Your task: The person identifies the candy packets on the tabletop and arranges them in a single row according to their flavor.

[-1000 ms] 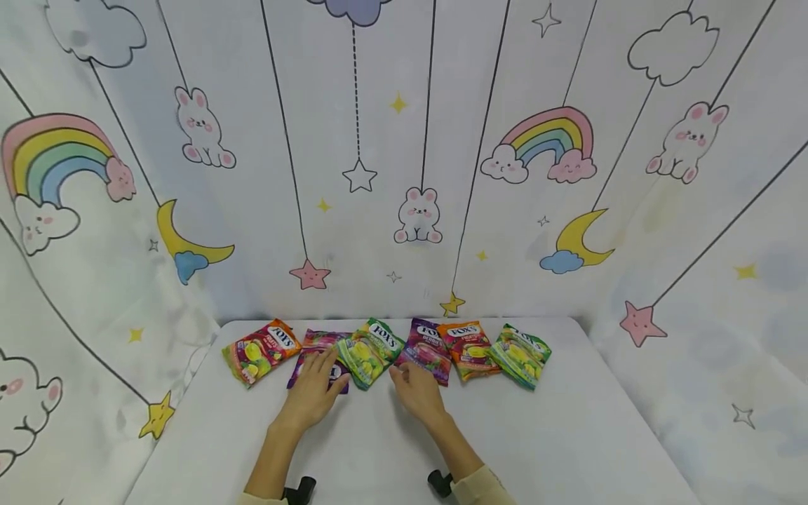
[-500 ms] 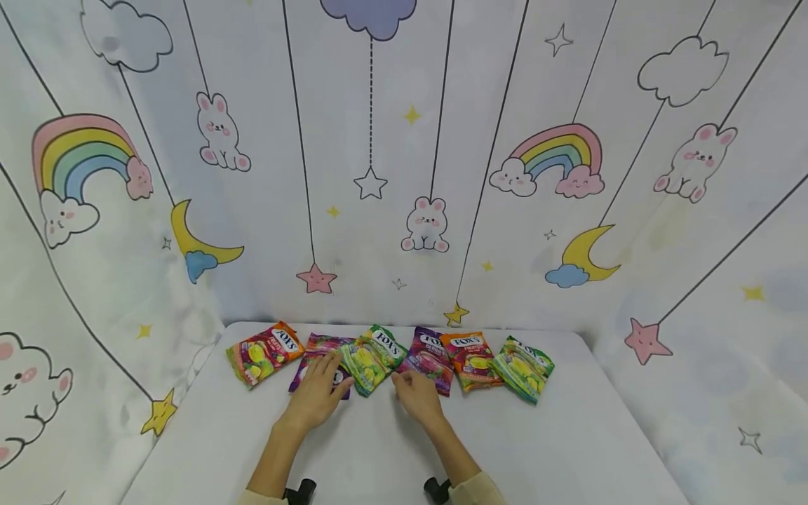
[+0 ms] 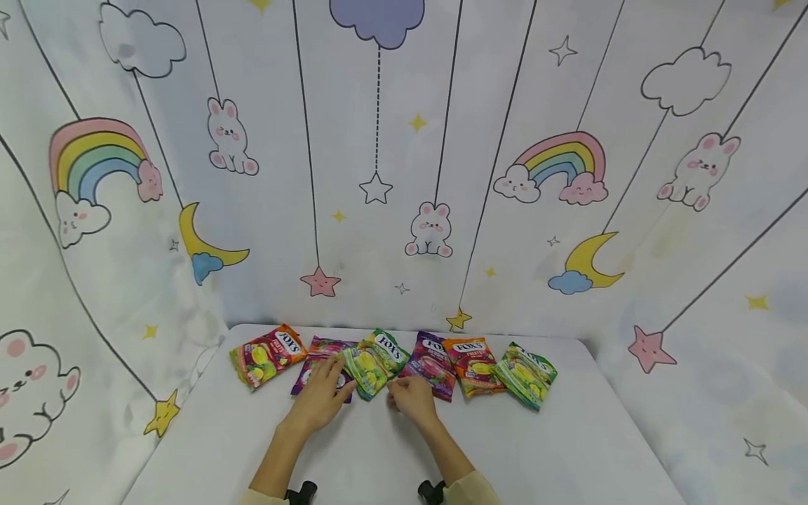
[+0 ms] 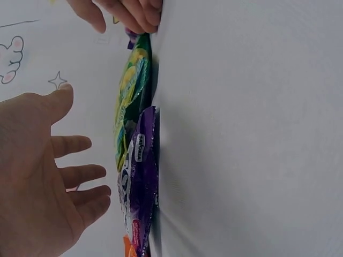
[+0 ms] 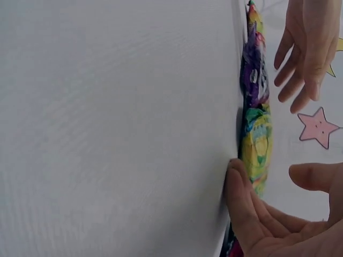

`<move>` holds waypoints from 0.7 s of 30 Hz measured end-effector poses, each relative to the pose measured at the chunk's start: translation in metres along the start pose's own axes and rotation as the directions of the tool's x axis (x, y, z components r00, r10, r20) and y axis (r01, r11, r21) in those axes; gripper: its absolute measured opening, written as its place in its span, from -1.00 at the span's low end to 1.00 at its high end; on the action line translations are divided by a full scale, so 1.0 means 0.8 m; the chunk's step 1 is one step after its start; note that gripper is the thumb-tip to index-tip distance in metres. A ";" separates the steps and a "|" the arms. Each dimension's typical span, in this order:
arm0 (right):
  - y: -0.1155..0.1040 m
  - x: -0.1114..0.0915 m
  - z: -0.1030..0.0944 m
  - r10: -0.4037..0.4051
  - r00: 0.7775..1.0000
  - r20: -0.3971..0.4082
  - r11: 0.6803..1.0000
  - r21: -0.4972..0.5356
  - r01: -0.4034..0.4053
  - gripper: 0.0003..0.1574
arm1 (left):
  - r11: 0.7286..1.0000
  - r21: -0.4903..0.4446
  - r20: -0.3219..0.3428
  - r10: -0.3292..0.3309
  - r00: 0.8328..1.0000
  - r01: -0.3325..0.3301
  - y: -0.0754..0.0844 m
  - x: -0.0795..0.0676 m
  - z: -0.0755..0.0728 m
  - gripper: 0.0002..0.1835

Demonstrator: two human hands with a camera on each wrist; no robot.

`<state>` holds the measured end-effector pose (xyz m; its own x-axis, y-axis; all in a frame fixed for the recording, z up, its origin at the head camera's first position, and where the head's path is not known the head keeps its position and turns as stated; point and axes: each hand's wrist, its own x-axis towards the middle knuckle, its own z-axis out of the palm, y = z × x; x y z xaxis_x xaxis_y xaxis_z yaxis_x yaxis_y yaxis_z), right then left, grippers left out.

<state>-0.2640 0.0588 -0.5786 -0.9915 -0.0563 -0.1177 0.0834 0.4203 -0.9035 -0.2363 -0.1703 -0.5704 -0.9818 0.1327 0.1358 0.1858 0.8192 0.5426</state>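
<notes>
Six bags of sweets lay in a row along the far side of a white desk [image 3: 536,449]. The person's left hand [image 3: 319,398] was spread over the left purple bag [image 3: 324,346], hiding part of it in the head view. The left wrist view showed the thumb set wide of the fingers, and the palm and fingers just apart from that bag. The right hand [image 3: 413,400] was bent, its fingers lying together and the thumb standing apart from them in the right wrist view. Its fingertips looked to be resting on the desk, just in front of the gap between the left green bag [image 3: 376,365] and the right purple bag [image 3: 431,361]; whether they touched either bag could not be told.

The left green bag lay tilted, one edge overlapping the left purple bag. At the left end of the row was an orange bag with a green corner [image 3: 266,356], lying at a slant near the left purple bag. To the right, the right purple bag met a second orange bag [image 3: 472,366], and the right green bag [image 3: 527,375] lay slanted against that one at the end of the row.

Cream sleeves [image 3: 470,489] showed at the lower edge. Behind the desk stood a pale backdrop [image 3: 505,294] with drawn rabbits, rainbows, moons, clouds and stars.
</notes>
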 end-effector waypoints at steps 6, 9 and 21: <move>0.003 0.007 0.007 0.067 0.997 0.038 0.985 0.159 -0.072 -0.62 | 1.000 -0.006 -0.005 0.010 1.000 -0.010 0.002 0.004 0.002 -0.27; 0.004 0.009 0.009 0.077 0.996 0.039 0.980 0.182 -0.083 -0.62 | 1.000 -0.006 -0.011 0.014 1.000 -0.014 0.003 0.007 0.002 -0.28; 0.000 0.012 0.013 0.121 0.992 0.032 0.962 0.244 -0.125 -0.59 | 1.000 0.008 -0.004 0.017 1.000 -0.017 0.002 0.014 0.005 -0.28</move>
<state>-0.2729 0.0485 -0.5839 -0.9704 -0.0342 -0.2391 0.2286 0.1907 -0.9547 -0.2471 -0.1652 -0.5717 -0.9784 0.1442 0.1484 0.2019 0.8216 0.5332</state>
